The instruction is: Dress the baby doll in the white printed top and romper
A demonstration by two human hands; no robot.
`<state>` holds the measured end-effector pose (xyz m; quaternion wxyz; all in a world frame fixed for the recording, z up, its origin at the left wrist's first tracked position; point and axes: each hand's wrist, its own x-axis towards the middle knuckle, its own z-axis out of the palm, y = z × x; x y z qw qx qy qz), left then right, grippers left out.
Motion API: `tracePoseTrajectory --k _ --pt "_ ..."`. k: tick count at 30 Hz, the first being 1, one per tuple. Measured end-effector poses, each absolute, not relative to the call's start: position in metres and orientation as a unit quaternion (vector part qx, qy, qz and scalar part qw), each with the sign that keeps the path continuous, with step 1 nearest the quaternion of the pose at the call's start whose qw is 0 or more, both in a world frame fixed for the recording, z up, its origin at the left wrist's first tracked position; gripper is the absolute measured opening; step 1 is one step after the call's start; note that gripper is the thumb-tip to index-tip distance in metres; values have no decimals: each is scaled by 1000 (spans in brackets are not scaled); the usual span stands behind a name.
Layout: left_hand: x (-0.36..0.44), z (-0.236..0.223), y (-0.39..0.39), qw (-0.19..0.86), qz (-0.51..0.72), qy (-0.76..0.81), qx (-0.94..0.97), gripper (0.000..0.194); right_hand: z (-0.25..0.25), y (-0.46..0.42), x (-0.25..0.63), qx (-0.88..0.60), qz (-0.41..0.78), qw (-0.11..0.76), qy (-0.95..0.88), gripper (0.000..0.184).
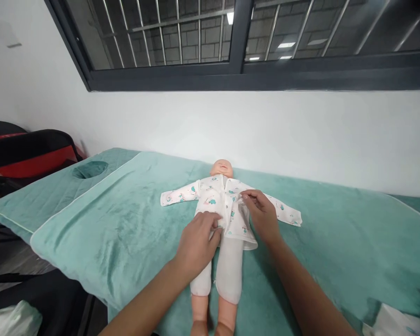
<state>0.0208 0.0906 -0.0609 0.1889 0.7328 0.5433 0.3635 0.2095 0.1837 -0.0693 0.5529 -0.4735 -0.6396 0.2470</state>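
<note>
A baby doll (227, 298) lies on its back on a green plush bed cover, head toward the wall. It wears a white printed baby shirt (210, 196) with both sleeves spread sideways, over white leg coverings (229, 266). My left hand (199, 240) is at the lower front of the shirt, thumb and fingers pinched at its edge. My right hand (261, 212) pinches the shirt's fabric at the chest, on the right side of the front opening. The doll's bare lower legs reach the bottom of the view.
The green bed cover (126, 219) runs along the white wall below a barred window (236, 42). Black and red chairs (31, 156) stand at the left. A white printed cloth (397, 322) lies at the lower right, and another cloth (16, 319) rests on a black seat.
</note>
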Motion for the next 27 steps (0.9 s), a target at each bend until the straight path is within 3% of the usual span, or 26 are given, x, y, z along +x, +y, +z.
tracePoseTrajectory --k 5,8,11,19,23,27 --pt "16 -87 89 35 342 554 758 28 -49 218 188 -590 191 366 -694 31" --pt "15 -99 89 18 364 571 736 19 -33 246 174 -652 127 194 -722 35" --pt "13 -107 90 21 411 560 719 15 -22 266 168 -649 113 117 -743 30" --pt "6 -113 88 10 535 479 695 13 -16 282 153 -626 90 200 -748 27" --pt "3 -114 84 64 547 476 686 9 -34 257 144 -595 79 253 -759 26" --pt "-19 -114 97 152 517 527 657 15 -61 190 163 -490 74 324 -806 44"
